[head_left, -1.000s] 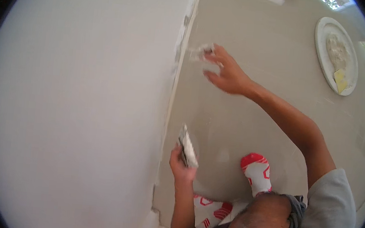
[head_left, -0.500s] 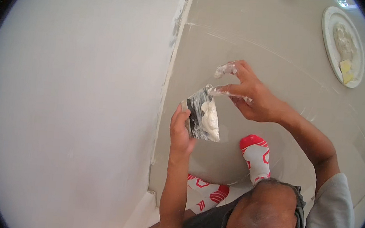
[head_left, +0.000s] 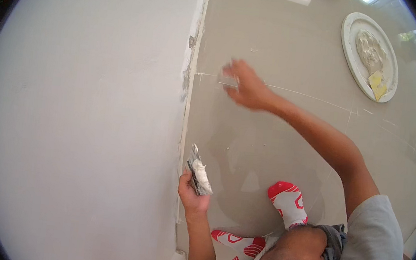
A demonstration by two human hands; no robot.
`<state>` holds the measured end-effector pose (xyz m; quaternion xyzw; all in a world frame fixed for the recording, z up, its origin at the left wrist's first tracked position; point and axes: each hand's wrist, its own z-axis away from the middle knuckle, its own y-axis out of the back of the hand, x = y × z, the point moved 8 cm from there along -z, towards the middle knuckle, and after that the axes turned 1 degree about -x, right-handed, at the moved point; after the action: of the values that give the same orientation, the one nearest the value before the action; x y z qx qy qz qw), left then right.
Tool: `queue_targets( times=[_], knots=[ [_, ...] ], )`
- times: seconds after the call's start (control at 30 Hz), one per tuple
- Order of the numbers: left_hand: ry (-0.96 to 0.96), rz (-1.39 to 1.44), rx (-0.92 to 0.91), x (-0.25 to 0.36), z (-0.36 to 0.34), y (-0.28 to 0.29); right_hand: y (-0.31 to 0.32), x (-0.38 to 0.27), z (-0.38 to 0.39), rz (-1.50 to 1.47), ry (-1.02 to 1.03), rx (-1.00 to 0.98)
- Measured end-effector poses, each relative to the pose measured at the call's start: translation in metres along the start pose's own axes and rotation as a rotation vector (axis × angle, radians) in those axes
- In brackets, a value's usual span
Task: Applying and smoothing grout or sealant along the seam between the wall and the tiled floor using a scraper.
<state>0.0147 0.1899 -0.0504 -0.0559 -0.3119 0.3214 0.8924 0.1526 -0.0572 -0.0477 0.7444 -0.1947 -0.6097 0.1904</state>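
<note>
My left hand [head_left: 192, 194], low beside the wall, is closed around a dark, flat putty scraper [head_left: 193, 166]. A thick lump of white putty [head_left: 202, 177] sits on the scraper's blade, which tilts steeply. Farther ahead, my right hand [head_left: 245, 85] reaches over the tiled floor close to the wall's foot. Its putty-smeared fingers are blurred by motion, so whether they hold anything is hard to see. The joint [head_left: 192, 73] between wall and floor has white putty along it and some rough grey patches.
The white wall [head_left: 94, 119] fills the left side. On the glossy floor [head_left: 268, 126] at the far right lies a round white lid [head_left: 347, 40] with a putty heap [head_left: 371, 49] and a yellow spreader [head_left: 377, 84]. My socked feet [head_left: 288, 203] are near.
My right hand has moved forward and left, away from the scraper. My left hand has drawn back nearer to me with the scraper, now tilted more edge-on. The view has shifted forward.
</note>
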Motion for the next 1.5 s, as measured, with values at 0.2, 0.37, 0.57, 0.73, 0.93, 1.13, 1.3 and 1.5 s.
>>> queue_targets(
  times=[0.2,0.37,0.57,0.73,0.93,1.13,1.3,1.5],
  knots=[
    [0.033,0.025,0.039,0.001,0.000,0.011,0.011,0.060,-0.099,0.430,-0.098,0.344],
    [0.039,0.030,0.006,-0.003,0.001,0.007,0.010,0.069,-0.129,0.465,-0.180,0.344],
    [0.053,0.053,0.011,-0.005,-0.001,0.009,-0.007,0.057,-0.122,0.602,-0.151,0.281],
    [0.053,0.075,0.023,-0.002,0.002,0.010,-0.019,0.048,-0.114,0.529,-0.093,0.187],
    [0.057,0.099,-0.009,-0.003,0.000,0.017,0.008,0.073,-0.136,0.540,-0.203,0.324],
    [0.051,0.112,-0.029,-0.004,-0.002,0.019,-0.010,0.066,-0.127,0.582,-0.178,0.275],
    [0.050,0.116,0.010,-0.008,-0.002,0.017,-0.041,0.039,-0.089,0.533,-0.071,0.255],
    [0.057,0.157,0.038,-0.002,0.003,0.022,-0.056,0.028,-0.073,0.420,-0.215,0.098]
  ],
)
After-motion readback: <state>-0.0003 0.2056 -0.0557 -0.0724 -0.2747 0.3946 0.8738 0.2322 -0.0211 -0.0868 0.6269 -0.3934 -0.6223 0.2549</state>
